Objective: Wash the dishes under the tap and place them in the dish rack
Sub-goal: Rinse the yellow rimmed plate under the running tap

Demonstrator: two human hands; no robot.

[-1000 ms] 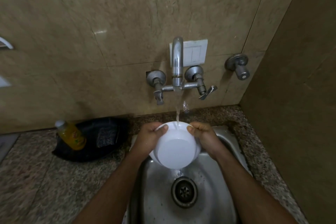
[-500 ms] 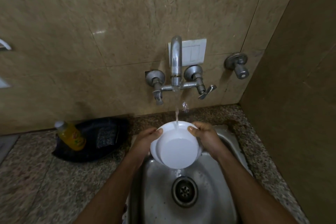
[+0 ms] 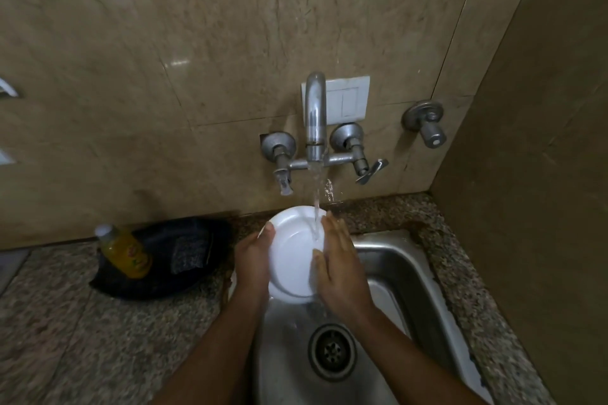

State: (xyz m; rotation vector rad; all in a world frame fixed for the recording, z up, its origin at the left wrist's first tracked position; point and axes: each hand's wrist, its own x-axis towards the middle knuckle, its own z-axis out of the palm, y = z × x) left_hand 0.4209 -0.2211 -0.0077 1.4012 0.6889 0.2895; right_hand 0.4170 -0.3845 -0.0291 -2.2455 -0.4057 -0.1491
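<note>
A white bowl (image 3: 291,253) is held tilted over the steel sink (image 3: 391,276), its underside facing me. Water runs from the wall tap (image 3: 315,115) onto the bowl's upper right part. My left hand (image 3: 253,256) grips the bowl's left rim. My right hand (image 3: 340,268) lies flat with fingers spread against the bowl's right side. No dish rack is in view.
A yellow bottle (image 3: 126,251) lies on a dark cloth (image 3: 174,260) on the granite counter (image 3: 82,322) to the left. The sink drain (image 3: 331,351) is below the hands. A second valve (image 3: 426,123) sticks out of the wall at right, near the corner wall.
The bowl has turned and risen, now tilted more upright under the stream. My right hand shifted from gripping the rim to lying flat on the bowl's side.
</note>
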